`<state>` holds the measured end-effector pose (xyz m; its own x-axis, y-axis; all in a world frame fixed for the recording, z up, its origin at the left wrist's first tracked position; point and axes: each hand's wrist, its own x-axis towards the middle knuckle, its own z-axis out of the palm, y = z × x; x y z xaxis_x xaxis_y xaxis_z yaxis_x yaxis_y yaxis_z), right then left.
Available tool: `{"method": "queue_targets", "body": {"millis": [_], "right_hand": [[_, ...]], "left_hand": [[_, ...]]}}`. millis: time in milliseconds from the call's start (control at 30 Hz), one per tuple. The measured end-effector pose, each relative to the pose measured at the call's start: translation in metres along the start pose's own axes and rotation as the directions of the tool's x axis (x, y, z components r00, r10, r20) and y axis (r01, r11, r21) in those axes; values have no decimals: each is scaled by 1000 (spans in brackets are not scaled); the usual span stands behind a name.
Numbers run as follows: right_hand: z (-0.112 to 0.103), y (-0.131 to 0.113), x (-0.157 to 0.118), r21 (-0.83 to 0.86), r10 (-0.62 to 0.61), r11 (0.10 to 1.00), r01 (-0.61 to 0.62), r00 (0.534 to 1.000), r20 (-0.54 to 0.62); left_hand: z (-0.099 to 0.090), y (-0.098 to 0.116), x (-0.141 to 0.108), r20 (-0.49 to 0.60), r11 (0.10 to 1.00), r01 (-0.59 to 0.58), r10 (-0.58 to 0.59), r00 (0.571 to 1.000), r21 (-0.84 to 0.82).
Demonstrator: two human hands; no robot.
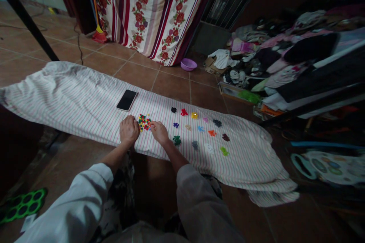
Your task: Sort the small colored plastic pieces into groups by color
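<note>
A small heap of mixed coloured pieces [144,122], in red, yellow, green and white, lies on the striped cloth between my hands. My left hand [129,129] rests at the heap's left edge with its fingers curled; whether it holds anything is hidden. At the right edge, my right hand [159,132] has thumb and fingers pinched together, and what is in them is too small to name. To the right, single-colour clusters stand in rough rows, among them black pieces [173,110], red pieces [184,112], yellow pieces [194,115], dark green pieces [176,140] and lime pieces [224,151].
The striped cloth [76,95] covers a long narrow surface. A phone [127,100] lies on it beyond my left hand. Past the far edge are a floral curtain [154,11], a purple basin [188,64] and a pile of clothes [268,53] at the right.
</note>
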<state>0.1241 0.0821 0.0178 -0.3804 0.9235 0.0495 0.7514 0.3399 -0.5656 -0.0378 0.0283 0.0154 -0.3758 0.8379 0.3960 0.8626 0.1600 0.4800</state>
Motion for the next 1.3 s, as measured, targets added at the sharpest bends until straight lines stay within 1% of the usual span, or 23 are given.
{"method": "queue_targets", "body": {"millis": [200,333,467,567,733,833,1000,1167,1300], "right_hand": [[-4,-5,7,22,61,998,-63,996,57],[-7,-11,8,-30,90,996,-88,991,97],[-9,-18,8,-88,153,986,-143,981,123],[-10,-22,7,-111,193,977,-180,973,124],[-12,-27,5,-112,214,973,-201,969,122],[-13,-29,5,-110,229,970,-217,967,114],[-14,-30,3,-78,242,969,-235,967,82],[-12,-26,-1,2,257,966,-257,965,54],[-9,-18,-2,117,212,970,-214,977,23]], "left_hand": [[-1,1,0,18,1000,-5,5,1000,1],[-3,1,0,45,1000,1,-2,999,23],[-3,0,1,43,998,-24,22,999,61],[-2,-1,1,24,997,-46,45,999,67],[1,-3,0,-8,995,-59,59,998,77],[2,-3,0,-8,995,-58,59,998,78],[0,-2,1,13,995,-47,46,999,85],[-2,0,1,20,994,-45,43,999,101],[-3,0,1,7,994,-55,54,998,95]]}}
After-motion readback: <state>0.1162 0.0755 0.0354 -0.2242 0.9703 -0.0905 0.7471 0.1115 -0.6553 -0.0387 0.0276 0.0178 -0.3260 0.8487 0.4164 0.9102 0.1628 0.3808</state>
